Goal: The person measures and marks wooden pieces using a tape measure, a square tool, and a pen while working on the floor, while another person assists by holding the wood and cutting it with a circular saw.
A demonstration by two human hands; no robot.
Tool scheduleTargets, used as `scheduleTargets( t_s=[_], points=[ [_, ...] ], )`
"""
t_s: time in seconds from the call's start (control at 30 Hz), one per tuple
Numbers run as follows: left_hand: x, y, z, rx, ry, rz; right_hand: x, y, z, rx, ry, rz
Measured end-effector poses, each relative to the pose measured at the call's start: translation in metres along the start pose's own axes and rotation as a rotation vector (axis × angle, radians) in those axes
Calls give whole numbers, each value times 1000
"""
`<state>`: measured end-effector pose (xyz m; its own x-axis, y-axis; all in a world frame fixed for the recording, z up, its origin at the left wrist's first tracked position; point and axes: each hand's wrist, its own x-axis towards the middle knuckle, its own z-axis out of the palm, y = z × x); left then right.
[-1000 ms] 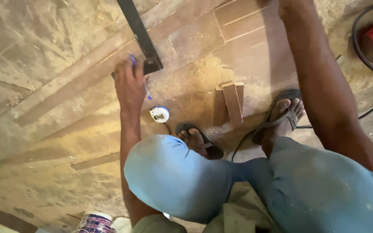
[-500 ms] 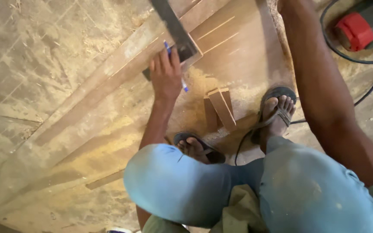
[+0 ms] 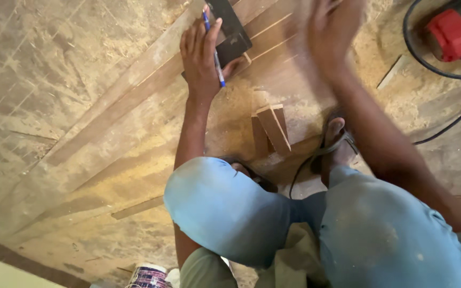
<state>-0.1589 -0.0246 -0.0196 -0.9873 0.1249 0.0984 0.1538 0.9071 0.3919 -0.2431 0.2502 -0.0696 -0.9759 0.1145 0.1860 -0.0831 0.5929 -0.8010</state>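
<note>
Head view: marking out a wooden plank (image 3: 134, 90) with pen and square.
Your left hand (image 3: 201, 56) pinned the dark square (image 3: 229, 29) at twelve o'clock, blue pen (image 3: 213, 50) held between its fingers; your right hand (image 3: 329, 32), blurred, spread open at one o'clock. Judging by this, steadying the square was needed first.

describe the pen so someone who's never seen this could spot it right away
Start at the long wooden boards lying diagonally over the sawdust-strewn floor, and follow them up to the left hand pressed flat beside a black square. The pen lies between its fingers: thin and blue, the only blue thing up there.
</note>
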Motion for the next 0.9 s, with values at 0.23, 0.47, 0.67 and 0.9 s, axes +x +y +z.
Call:
scheduleTargets(
  t_s=[0.23, 0.47, 0.67, 0.9],
  points=[
    [3, 6, 0, -15, 52, 31, -39, -39, 58, 770, -762, 260],
    [5, 3, -2, -40, 73, 32, -32, -48, 63, 642, -671, 226],
    [7, 1, -4, -62, 70, 35, -31, -58, 60, 568, -621, 169],
    [6, -6, -2, -86, 68, -9, -30, -60, 67, 587, -629, 232]
  ],
)
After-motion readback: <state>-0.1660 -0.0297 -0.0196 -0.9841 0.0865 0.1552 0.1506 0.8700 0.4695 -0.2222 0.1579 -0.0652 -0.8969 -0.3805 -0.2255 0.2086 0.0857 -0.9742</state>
